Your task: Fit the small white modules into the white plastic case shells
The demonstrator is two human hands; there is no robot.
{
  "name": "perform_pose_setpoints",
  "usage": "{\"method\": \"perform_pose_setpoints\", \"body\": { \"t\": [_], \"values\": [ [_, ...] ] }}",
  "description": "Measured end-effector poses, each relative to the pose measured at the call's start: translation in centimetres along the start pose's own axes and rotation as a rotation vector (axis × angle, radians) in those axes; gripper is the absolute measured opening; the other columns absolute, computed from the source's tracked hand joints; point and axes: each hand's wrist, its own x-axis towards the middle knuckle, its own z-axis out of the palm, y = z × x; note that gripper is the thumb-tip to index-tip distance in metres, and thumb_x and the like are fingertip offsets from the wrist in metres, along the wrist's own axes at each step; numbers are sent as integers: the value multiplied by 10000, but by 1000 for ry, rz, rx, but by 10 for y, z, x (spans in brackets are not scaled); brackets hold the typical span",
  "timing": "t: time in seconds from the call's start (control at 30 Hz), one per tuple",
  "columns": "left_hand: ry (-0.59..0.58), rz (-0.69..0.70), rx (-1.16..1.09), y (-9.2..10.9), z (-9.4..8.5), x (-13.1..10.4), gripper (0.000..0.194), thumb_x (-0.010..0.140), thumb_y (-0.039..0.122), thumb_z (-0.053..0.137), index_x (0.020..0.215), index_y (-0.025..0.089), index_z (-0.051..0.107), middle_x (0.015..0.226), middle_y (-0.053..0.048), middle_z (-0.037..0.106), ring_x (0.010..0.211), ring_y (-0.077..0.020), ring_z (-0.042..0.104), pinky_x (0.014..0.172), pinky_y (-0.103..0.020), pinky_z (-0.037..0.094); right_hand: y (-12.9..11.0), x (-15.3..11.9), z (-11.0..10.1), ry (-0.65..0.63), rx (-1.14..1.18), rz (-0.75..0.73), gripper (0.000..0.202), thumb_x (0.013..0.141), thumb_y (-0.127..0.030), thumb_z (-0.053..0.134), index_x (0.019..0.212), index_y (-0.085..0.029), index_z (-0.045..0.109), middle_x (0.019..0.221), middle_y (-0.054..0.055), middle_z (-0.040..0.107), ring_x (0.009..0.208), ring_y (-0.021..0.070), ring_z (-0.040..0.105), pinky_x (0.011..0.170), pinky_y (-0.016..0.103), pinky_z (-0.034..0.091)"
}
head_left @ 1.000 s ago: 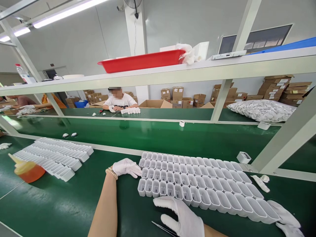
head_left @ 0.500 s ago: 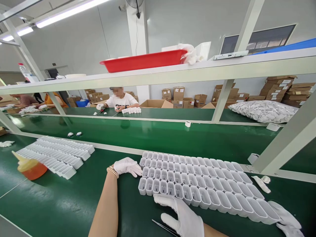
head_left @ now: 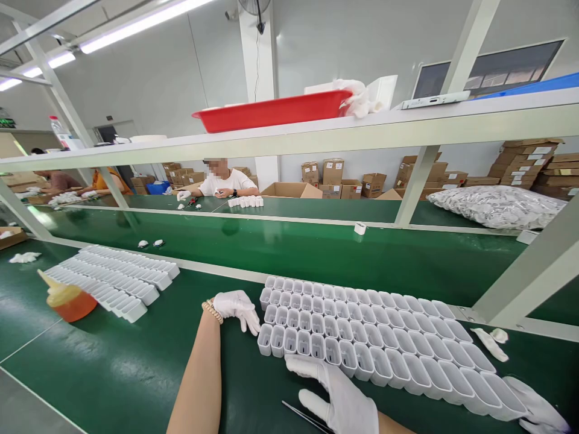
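My left hand point(head_left: 237, 308), in a white glove with a beaded bracelet at the wrist, hangs fingers down beside the left end of several rows of small white plastic cups point(head_left: 332, 348). Its fingers are loosely spread and hold nothing visible. Along the near row lies my right hand point(head_left: 339, 395), also gloved, fingers stretched against the cups' front and thumb well apart. Partly under that hand are metal tweezers point(head_left: 304, 416); their rear end is hidden. The open-topped cups stand packed tightly, and several show a dark slot inside.
To the left are more white cup rows point(head_left: 122, 277) and a squeeze bottle point(head_left: 72, 298) of orange liquid. White gloves point(head_left: 538, 401) lie at right. A green conveyor belt point(head_left: 271, 244) runs behind, under a shelf with a red tray point(head_left: 275, 113). A co-worker point(head_left: 226, 181) sits opposite.
The view has turned slightly left. My left fingers have dropped a little lower at the cups' end. The small white pieces on the belt have shifted right. My right hand stays put.
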Motion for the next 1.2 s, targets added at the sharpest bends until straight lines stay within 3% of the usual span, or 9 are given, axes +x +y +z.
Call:
{"method": "perform_pose_setpoints", "body": {
  "t": [0.27, 0.47, 0.6, 0.93, 1.03, 1.2],
  "values": [
    [6, 14, -7, 0, -2, 4, 440, 853, 494, 662, 840, 74, 792, 872, -189, 770, 806, -290, 758, 543, -249, 562, -2, 1, -6, -89, -34, 2, 501, 919, -439, 559, 1408, -336, 518, 1517, -13, 463, 1414, 262, 385, 1206, 461, 249],
    [-12, 2, -5, 1, -2, 4, 414, 894, 448, 626, 847, 69, 787, 866, -190, 770, 787, -280, 759, 553, -258, 563, -30, 14, -9, -264, -10, -42, 571, 892, -407, 591, 1427, -228, 507, 1565, 63, 380, 1450, 282, 316, 1217, 457, 195],
    [-13, -7, 7, 1, 0, 3, 428, 862, 471, 657, 825, 64, 786, 872, -187, 769, 790, -292, 758, 546, -260, 567, -46, 23, -5, -358, -1, -56, 601, 864, -339, 614, 1441, -231, 487, 1583, 77, 338, 1470, 281, 263, 1214, 460, 173],
    [20, -11, -20, 1, 1, 2, 434, 860, 485, 658, 835, 72, 788, 864, -182, 771, 781, -290, 758, 545, -262, 561, -32, 25, 2, -283, 15, -92, 571, 903, -415, 564, 1444, -256, 477, 1566, 97, 372, 1486, 238, 223, 1207, 498, 153],
    [28, -15, -28, 1, 1, 1, 432, 860, 481, 659, 837, 69, 787, 862, -188, 770, 781, -290, 756, 552, -266, 556, -30, 25, 4, -242, 49, -98, 531, 914, -441, 553, 1406, -243, 530, 1559, 90, 384, 1473, 252, 261, 1209, 491, 171],
    [44, -16, -38, -1, 2, 0, 422, 876, 462, 643, 846, 65, 783, 862, -195, 770, 778, -286, 752, 557, -272, 543, -26, 26, 8, -205, 133, -63, 493, 897, -358, 586, 1371, -220, 569, 1537, 72, 425, 1425, 265, 368, 1200, 462, 243]
  ]
}}
